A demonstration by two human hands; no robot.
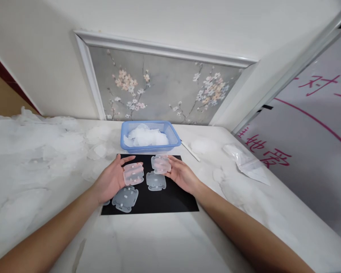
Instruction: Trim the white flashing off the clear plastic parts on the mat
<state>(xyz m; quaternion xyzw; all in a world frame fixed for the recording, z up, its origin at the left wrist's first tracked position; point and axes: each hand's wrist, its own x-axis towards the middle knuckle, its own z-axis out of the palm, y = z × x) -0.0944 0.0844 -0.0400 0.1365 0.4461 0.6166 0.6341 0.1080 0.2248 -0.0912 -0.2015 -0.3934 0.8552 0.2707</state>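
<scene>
My left hand [111, 180] holds a translucent plastic piece [133, 174], squarish with notched edges and small pale dots on it. A similar clear plastic piece [161, 164] is held at its right edge by the fingers of my right hand [182, 174]. Both are raised over a black mat [170, 201]. On that mat, below the right-hand piece, lies another notched piece [156, 181]. One more dotted piece [125, 199] rests under my left hand, and the edge of a further one shows by the left wrist.
Behind the mat stands a blue basket [150, 148] with a heap of translucent pieces [146, 135]. A white stick [190, 150] lies to its right, and a clear plastic bag [248, 165] farther right. Large piles of translucent sheets [31, 148] cover the table's left side.
</scene>
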